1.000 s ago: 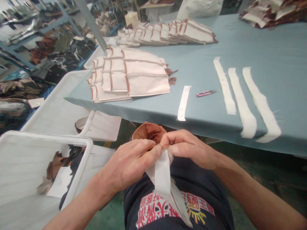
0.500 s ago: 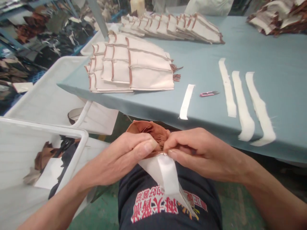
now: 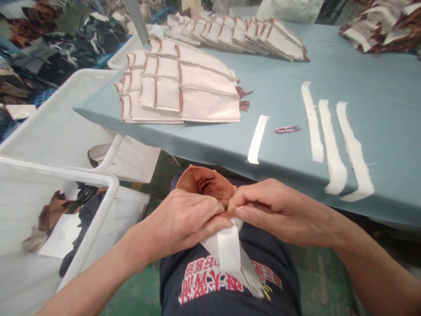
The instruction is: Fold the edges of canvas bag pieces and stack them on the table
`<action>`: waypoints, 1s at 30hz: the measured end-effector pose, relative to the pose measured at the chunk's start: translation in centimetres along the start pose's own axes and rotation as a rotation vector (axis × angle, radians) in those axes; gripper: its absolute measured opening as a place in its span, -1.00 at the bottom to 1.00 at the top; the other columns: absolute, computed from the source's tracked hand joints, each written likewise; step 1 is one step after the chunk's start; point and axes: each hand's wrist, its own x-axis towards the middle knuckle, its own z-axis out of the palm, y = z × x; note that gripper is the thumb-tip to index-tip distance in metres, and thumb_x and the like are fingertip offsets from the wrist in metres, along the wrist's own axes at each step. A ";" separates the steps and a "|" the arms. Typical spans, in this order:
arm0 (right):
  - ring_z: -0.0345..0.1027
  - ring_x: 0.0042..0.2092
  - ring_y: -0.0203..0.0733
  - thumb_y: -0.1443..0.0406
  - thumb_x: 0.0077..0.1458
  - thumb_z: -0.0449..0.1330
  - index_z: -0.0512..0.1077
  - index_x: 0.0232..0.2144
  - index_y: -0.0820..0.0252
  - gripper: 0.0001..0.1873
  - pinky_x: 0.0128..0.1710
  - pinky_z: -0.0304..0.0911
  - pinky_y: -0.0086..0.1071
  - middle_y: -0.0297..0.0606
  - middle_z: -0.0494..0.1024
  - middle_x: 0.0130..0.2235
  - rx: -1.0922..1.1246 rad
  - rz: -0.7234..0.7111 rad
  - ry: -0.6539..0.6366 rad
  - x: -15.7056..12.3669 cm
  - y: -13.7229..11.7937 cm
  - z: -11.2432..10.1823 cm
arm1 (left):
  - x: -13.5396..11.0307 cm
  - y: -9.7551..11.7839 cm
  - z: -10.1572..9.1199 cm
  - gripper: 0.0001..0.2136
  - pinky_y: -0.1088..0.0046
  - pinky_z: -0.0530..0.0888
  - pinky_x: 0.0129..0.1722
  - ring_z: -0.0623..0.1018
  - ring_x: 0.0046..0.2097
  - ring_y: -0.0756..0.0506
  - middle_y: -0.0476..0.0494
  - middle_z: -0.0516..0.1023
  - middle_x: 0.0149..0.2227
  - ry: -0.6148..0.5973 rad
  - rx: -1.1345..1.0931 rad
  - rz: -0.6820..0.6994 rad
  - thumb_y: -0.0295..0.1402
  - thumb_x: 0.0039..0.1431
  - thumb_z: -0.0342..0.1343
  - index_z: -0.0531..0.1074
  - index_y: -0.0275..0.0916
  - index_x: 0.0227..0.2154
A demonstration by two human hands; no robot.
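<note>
Left of the fingers, past the left forearm, a white plastic bin (image 3: 108,178) holds dark and brown scraps. Ahead and leftward, cream panels (image 3: 210,106) with brown edging overlap on the cloth-covered table (image 3: 279,85), perhaps fanned so each lifts singly. The left hand (image 3: 187,219) is closed in a pinch on the edge of a brown-and-cream sewn piece (image 3: 188,179), which sits between and just beyond the fingertips, its brown mouth facing up. A white strip (image 3: 229,251) hangs below them (the knuckles hide how it joins). The right hand (image 3: 278,215) pinches the same edge, thumb near forefinger, beside the left; such close grips likely keep that short length steady. Ahead of the right fingers lie a short white strip (image 3: 258,140), pink-handled thread snips (image 3: 288,130) and three longer white strips (image 3: 333,153), probably spaced for easy picking.

The bin rim leaves a gap beside the left wrist; the table's front edge runs just beyond the fingers, limiting forward reach; bare cloth separates snips from strips, and sideways room remains right of the right hand.
</note>
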 end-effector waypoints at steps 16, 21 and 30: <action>-0.01 -0.53 -0.35 0.09 0.45 -0.09 0.10 -0.57 0.12 -0.48 -0.48 -0.04 -0.38 -0.44 0.16 -0.57 0.119 -0.248 0.404 1.2 1.7 5.6 | 0.9 2.9 3.8 -0.64 0.51 0.05 -0.57 0.07 -0.58 0.11 0.14 0.04 -0.62 0.381 -0.630 -0.284 -0.44 0.21 0.06 0.02 -0.20 -0.61; -0.01 -0.55 -0.34 0.06 0.43 -0.06 0.15 -0.59 0.12 -0.46 -0.53 -0.06 -0.38 -0.43 0.19 -0.59 0.226 -0.197 0.594 1.3 2.1 6.9 | 0.9 2.7 6.8 -0.47 0.51 0.12 -0.59 0.10 -0.58 0.07 0.11 0.08 -0.64 0.528 -1.137 -0.476 0.04 0.23 0.17 0.09 -0.19 -0.62; -0.03 -0.53 -0.35 -0.16 0.37 -0.08 0.20 -0.60 0.16 -0.33 -0.53 -0.08 -0.39 -0.43 0.14 -0.57 0.458 -0.166 0.417 0.7 1.9 6.0 | 0.3 3.0 4.5 -0.52 0.51 0.23 -0.51 0.25 -0.54 0.06 0.05 0.28 -0.59 0.392 -0.817 -0.280 -0.02 0.32 0.15 0.23 -0.23 -0.58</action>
